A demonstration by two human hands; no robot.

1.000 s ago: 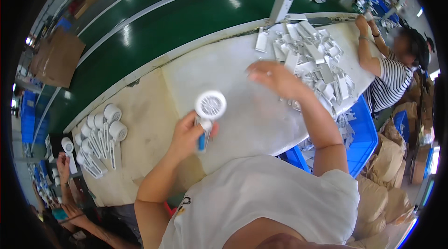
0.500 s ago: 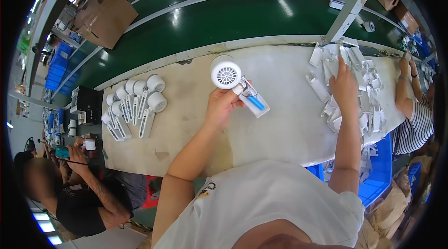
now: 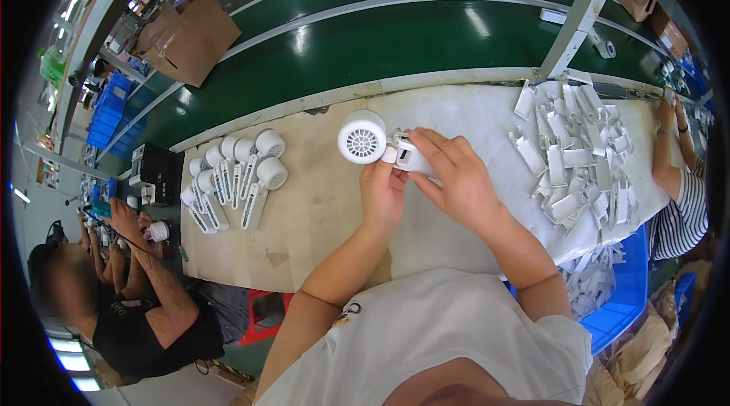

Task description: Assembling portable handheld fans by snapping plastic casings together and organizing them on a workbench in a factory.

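Device [image 3: 363,138]: white, with a round vented head and a handle running right from it; at the middle of the frame, raised in front of the person.
Left hand [image 3: 382,191]: grasping the device from below, fingers at the neck, just beside the head.
Right hand [image 3: 461,176]: pinching the handle, fingers above and thumb below, covering its right end.
Tabletop [image 3: 319,246]: pale and stained, crossing the middle of the frame.
Similar devices [image 3: 244,149]: clustered at centre left, round heads toward the top, slotted handles pointing down.
Loose white pieces [image 3: 572,158]: heaped at centre right, overlapping at various angles.
Blue bin [image 3: 637,277]: lower right, holding more pieces.
Conveyor [image 3: 395,41]: green, curving across the top.
Co-workers: one in black [image 3: 137,337] at lower left, another in stripes [image 3: 675,216] at the right edge.
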